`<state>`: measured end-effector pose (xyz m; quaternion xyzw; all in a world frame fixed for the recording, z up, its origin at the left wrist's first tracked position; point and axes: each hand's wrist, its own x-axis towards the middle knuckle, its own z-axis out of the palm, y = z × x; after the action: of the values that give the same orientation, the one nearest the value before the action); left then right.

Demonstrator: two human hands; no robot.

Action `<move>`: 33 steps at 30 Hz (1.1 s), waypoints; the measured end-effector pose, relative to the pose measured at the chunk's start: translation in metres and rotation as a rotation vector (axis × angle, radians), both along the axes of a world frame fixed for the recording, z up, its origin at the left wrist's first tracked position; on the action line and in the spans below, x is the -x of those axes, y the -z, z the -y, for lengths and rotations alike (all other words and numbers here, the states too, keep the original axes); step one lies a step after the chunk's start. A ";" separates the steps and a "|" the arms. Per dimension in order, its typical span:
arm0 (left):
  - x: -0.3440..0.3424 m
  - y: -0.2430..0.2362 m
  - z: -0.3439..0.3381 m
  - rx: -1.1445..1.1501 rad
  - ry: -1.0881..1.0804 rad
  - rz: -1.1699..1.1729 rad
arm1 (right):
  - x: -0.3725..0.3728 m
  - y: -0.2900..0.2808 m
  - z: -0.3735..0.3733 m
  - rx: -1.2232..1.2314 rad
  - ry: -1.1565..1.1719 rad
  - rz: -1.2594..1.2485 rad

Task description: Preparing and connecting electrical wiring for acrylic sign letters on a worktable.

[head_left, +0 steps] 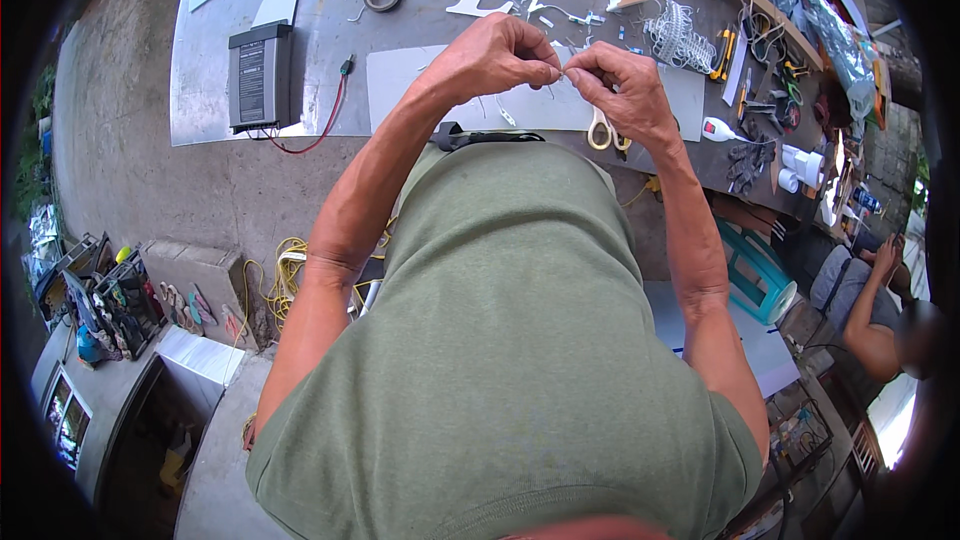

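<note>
From where I stand, the left hand (505, 58) and the right hand (630, 90) are almost closed, thumb to forefinger, pinching a very thin wire (562, 72) between them. It is above the flat white sheet (410, 90) on the grey metal tabletop (330, 10). Its short visible part points roughly from nine to three o'clock. Near four o'clock from the hands lies a white plastic bottle with red marking (717, 129); its content I cannot tell.

Noted from my remote post: left hand (505, 55) and right hand (628, 88) pinching a thin strand (562, 73) above a white sheet (405, 90), pale-handled scissors (599, 144) near the right
</note>
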<state>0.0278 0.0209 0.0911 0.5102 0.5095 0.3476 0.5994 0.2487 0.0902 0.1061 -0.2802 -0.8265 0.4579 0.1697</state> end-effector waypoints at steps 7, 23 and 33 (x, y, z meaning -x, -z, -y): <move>-0.001 0.000 0.001 0.014 -0.001 -0.025 | -0.002 0.000 0.000 0.009 -0.007 0.016; -0.013 0.007 -0.004 0.079 -0.070 0.065 | -0.005 -0.003 -0.002 -0.022 0.004 0.041; -0.040 -0.015 -0.016 0.041 -0.143 0.222 | -0.018 -0.007 -0.007 -0.391 0.068 0.006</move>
<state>0.0680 0.0372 0.1064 0.4185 0.4821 0.4333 0.6362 0.2668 0.0972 0.1133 -0.2711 -0.8902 0.2818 0.2335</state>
